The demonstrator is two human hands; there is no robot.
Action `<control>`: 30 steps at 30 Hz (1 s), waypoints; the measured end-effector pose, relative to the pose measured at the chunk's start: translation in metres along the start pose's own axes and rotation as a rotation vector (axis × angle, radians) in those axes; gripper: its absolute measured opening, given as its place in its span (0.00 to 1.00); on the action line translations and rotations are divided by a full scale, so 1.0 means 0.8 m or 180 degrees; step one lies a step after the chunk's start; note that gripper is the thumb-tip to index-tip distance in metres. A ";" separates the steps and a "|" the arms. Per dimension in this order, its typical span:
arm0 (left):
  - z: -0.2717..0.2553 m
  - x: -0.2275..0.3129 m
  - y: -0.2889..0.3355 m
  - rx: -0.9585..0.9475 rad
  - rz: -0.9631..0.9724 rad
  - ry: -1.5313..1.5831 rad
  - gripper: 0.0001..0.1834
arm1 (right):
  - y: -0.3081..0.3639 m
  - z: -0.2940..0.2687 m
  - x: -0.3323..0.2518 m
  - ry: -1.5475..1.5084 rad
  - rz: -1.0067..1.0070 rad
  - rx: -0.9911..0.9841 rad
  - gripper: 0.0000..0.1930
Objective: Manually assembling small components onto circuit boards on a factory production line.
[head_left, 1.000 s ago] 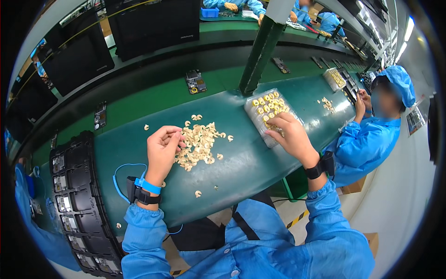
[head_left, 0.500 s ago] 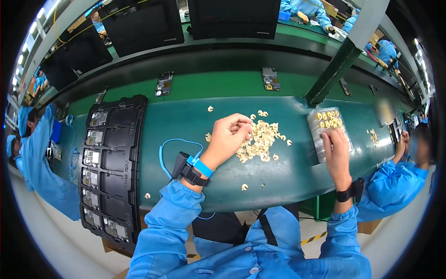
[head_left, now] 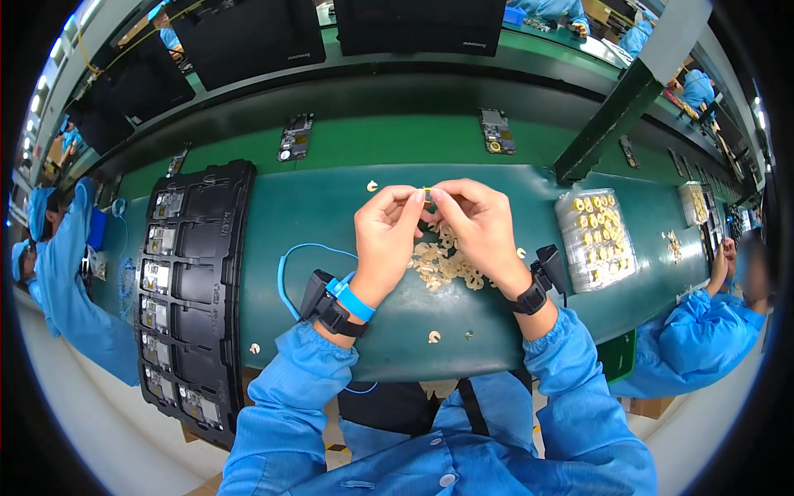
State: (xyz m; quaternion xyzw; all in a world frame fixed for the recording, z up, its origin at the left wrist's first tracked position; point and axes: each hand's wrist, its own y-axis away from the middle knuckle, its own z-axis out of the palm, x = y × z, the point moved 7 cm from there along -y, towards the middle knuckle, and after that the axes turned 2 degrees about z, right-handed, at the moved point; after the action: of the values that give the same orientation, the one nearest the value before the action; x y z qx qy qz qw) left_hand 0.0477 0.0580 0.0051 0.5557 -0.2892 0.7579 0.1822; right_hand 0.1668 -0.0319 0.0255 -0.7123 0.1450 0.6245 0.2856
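My left hand (head_left: pixel 384 231) and my right hand (head_left: pixel 481 221) meet above the mat. Between their fingertips they pinch a small yellow part (head_left: pixel 428 196), mostly covered by the fingers. Just below lies a loose pile of cream, C-shaped pieces (head_left: pixel 438 264), partly hidden by my hands. To the right of my right hand is a clear plastic tray (head_left: pixel 583 269) holding rows of small yellow ring-shaped parts. A blue strap with a cord is around my left wrist, and black bands sit on both wrists.
A black compartment tray (head_left: pixel 203 322) with circuit boards stands on the left of the green mat (head_left: pixel 331 198). More circuit boards (head_left: pixel 497 132) lie along the green strip behind. A green post (head_left: pixel 608 124) rises at back right. Co-workers sit at both sides.
My right hand has left the clear tray and moved left to meet my left hand. Both now pinch a small yellow part. The tray's yellow rings are now uncovered.
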 end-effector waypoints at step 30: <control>0.014 0.011 0.008 -0.0184 0.0081 -0.0344 0.09 | 0.008 -0.009 -0.021 0.0829 -0.0652 0.0063 0.06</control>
State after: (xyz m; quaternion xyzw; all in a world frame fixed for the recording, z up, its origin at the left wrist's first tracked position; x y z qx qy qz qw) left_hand 0.0498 0.0457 0.0142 0.5866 -0.3274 0.7203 0.1727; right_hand 0.1660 -0.0437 0.0412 -0.7955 0.1136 0.4930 0.3336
